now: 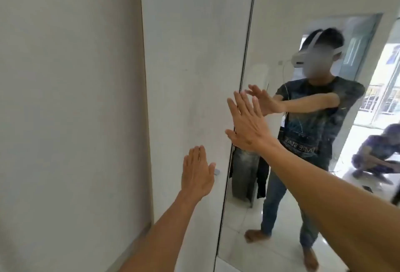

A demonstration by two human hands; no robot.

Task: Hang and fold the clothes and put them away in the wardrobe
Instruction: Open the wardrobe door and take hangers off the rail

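the person stands close to a white wardrobe (190,76) with both arms stretched out toward its doors. the left hand (198,173) lies flat at about 7 o'clock from the middle of the view, palm toward the white door panel (186,44), fingers straight and pressed together, thumb set a little apart. whether the palm actually touches the panel cannot be told. just at 3 o'clock of that thumb a small pale handle (217,171) peeks out on the panel. the right hand (246,124) is higher, near the centre, held open over the dark seam where the white panel meets the mirrored door (303,1); its fingers are straight and slightly spread, gripping nothing. the mirrored door fills the 3 o'clock side and shows the person's reflection (309,124) in a dark printed t-shirt and jeans, barefoot on pale tiles, wearing a white headset, hands raised the same way. at 4 o'clock in the mirror a second person (376,152) crouches on the floor. a plain wall (65,98) fills the 9 o'clock side. no clothes are in view; the wardrobe doors are closed.
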